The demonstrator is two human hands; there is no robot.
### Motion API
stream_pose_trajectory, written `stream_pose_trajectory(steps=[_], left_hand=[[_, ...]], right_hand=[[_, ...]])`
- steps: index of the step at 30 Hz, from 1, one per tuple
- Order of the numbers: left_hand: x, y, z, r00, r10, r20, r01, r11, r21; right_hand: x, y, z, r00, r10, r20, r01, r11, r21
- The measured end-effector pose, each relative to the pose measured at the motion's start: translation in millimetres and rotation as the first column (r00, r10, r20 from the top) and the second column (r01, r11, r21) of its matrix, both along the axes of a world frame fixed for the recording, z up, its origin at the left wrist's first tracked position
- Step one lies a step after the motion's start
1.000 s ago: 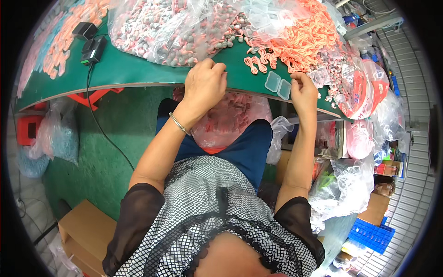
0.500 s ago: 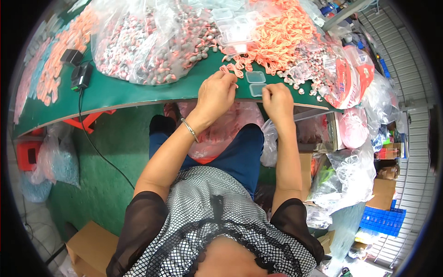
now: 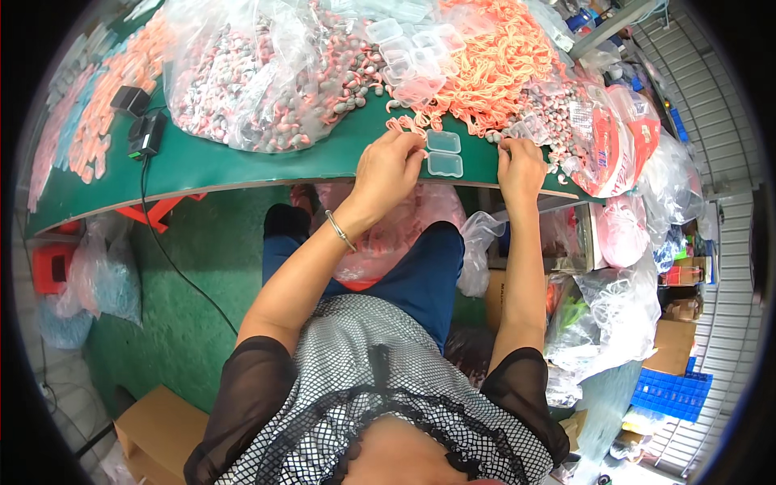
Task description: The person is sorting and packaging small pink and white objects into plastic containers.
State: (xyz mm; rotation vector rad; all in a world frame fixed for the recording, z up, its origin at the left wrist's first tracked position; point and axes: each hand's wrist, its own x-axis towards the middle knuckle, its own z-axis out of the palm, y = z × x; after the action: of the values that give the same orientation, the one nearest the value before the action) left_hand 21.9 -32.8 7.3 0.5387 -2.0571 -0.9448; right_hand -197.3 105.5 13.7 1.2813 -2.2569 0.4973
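Note:
A small clear plastic case [image 3: 444, 164] lies open near the front edge of the green table [image 3: 267, 167], its two halves spread one behind the other. My left hand [image 3: 390, 170] is at the case's left side, fingers closed together; whatever they hold is hidden. To the right of the case, my right hand [image 3: 521, 168] pinches its fingertips at the near edge of a pile of small grey and pink pieces [image 3: 537, 121]. What lies between those fingertips is too small to make out. Behind my left fingers sit a few orange cord loops [image 3: 406, 123].
A big clear bag of grey and pink pieces [image 3: 250, 89] fills the middle back. Beside it are more clear cases [image 3: 412, 56] and a heap of orange cords [image 3: 505, 69]. A red and white bag [image 3: 618, 141] stands at right; black adapters [image 3: 145, 133] with a cable lie at left.
My right hand has moved right, from beside the clear case to the small pieces. My left hand has shifted slightly toward the case. The whole view has moved a little.

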Motion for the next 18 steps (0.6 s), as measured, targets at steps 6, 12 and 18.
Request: stream_pose_trajectory(steps=[6, 12, 18], left_hand=[[-4.6, 4.7, 2.9, 0.999, -0.048, 0.010, 0.048, 0.999, 0.004], [-10.6, 7.9, 8.7, 0.998, -0.062, 0.020, 0.062, 0.998, 0.026], [-15.0, 7.2, 6.5, 0.998, -0.056, -0.015, 0.055, 0.994, -0.092]], right_hand=[[5.2, -3.4, 5.9, 0.999, 0.009, -0.052, -0.009, 1.000, 0.015], [-0.1, 5.3, -3.4, 0.980, 0.167, 0.110, -0.161, 0.985, -0.061], [25.9, 5.0, 13.3, 0.897, 0.254, 0.363, -0.195, 0.962, -0.192]])
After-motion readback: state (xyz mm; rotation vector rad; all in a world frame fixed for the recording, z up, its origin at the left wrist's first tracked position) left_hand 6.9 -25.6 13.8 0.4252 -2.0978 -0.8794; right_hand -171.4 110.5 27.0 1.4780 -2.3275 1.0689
